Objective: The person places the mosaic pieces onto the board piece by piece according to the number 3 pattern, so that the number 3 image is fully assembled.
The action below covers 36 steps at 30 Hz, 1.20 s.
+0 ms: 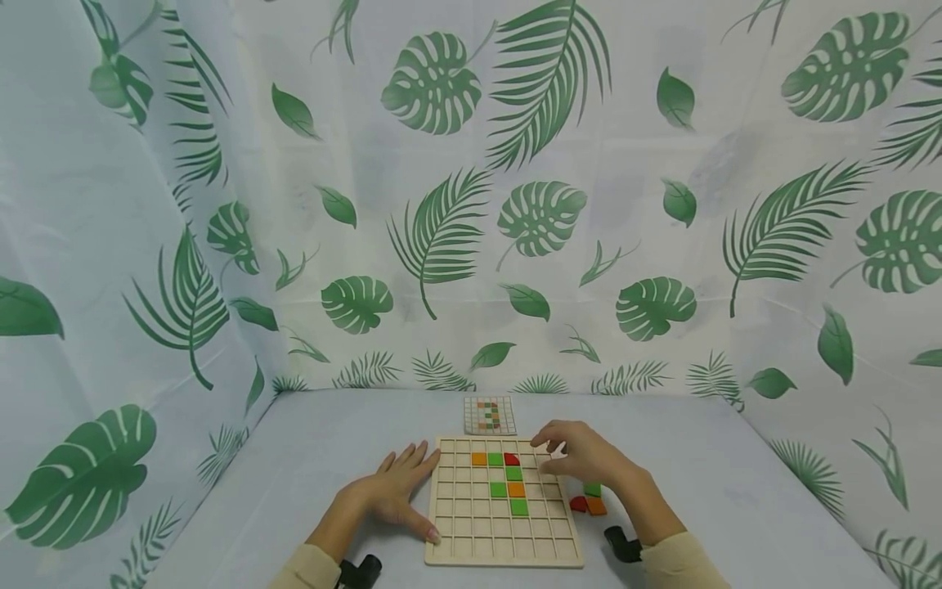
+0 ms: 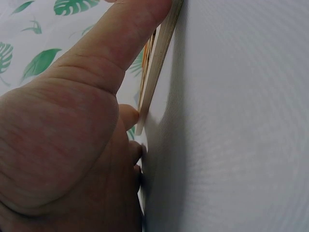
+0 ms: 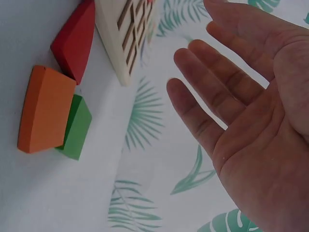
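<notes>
A wooden grid board [image 1: 471, 550] lies on the table with several orange, green and red pieces in its cells. Among them are a red piece with a rounded side [image 1: 512, 460] and an orange square [image 1: 517, 489]. Fingers spread, my left hand [image 1: 390, 492] rests along the board's left edge, its thumb at the near corner. Over the board's right side hovers my right hand [image 1: 585, 455], fingers loosely bent and apart; its palm is bare in the right wrist view. Below that hand lie a loose red piece [image 3: 75, 41], an orange block [image 3: 46, 110] and a green block [image 3: 77, 128].
Behind the board lies a small card [image 1: 489, 415] printted with a coloured grid pattern. The white table [image 1: 346, 433] meets a leaf-patterned curtain [image 1: 456, 335] at the back and sides. A dark strap mount [image 1: 624, 544] sits at the right wrist.
</notes>
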Motion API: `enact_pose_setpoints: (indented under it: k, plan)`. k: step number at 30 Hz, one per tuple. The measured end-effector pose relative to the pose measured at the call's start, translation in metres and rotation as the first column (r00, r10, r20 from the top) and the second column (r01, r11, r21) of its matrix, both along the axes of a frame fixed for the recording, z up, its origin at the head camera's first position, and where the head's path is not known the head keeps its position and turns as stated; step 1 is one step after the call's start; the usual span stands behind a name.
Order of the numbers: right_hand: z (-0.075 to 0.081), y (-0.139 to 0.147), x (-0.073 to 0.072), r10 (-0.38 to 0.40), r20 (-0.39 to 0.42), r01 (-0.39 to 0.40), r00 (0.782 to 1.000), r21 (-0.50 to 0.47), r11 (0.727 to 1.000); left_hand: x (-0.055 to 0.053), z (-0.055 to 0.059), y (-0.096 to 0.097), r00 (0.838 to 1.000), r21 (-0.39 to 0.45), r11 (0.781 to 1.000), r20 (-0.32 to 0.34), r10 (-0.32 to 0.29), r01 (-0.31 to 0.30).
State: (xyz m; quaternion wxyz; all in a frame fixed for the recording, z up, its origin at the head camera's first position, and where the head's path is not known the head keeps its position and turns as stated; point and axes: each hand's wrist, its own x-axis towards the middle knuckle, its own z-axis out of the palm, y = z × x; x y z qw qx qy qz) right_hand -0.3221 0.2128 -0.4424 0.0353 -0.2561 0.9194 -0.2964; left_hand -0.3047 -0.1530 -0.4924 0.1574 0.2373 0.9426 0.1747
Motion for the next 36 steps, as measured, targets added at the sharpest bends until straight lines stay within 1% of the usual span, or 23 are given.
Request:
enact_pose_setpoints:
  k: [6, 10, 14, 24, 28, 31, 36]
  plan:
    - [0.002, 0.007, 0.001, -0.034, 0.001, 0.034, 0.999, 0.003, 0.999, 0.002, 0.001, 0.001, 1.000, 0.003, 1.000, -0.010, -0.002, 0.002]
    - [0.003, 0.012, 0.001, -0.059, 0.025, 0.059, 0.998, 0.014, 0.998, 0.003, 0.003, 0.001, 1.000, 0.003, 1.000, -0.015, -0.007, 0.007]
    - [0.004, 0.016, 0.001, -0.058, 0.050, 0.057, 0.997, 0.017, 0.998, 0.003, 0.003, 0.000, 1.000, 0.004, 1.000, -0.018, -0.014, 0.014]
    - [0.006, 0.023, 0.003, -0.107, 0.113, 0.103, 0.988, 0.038, 0.994, 0.005, 0.006, 0.002, 1.000, 0.006, 1.000, -0.006, -0.001, 0.001]
    - [0.006, 0.025, 0.005, -0.112, 0.148, 0.104, 0.983, 0.061, 0.993, 0.005, 0.005, 0.002, 1.000, 0.000, 1.000, -0.013, -0.004, 0.004]
    - [0.006, 0.027, 0.007, -0.102, 0.187, 0.087, 0.977, 0.088, 0.992, 0.005, 0.005, 0.002, 1.000, 0.000, 1.000, -0.013, -0.006, 0.006]
    - [0.005, 0.029, 0.008, -0.097, 0.243, 0.068, 0.965, 0.123, 0.990, 0.003, 0.003, 0.002, 1.000, -0.009, 1.000, 0.000, 0.009, -0.009]
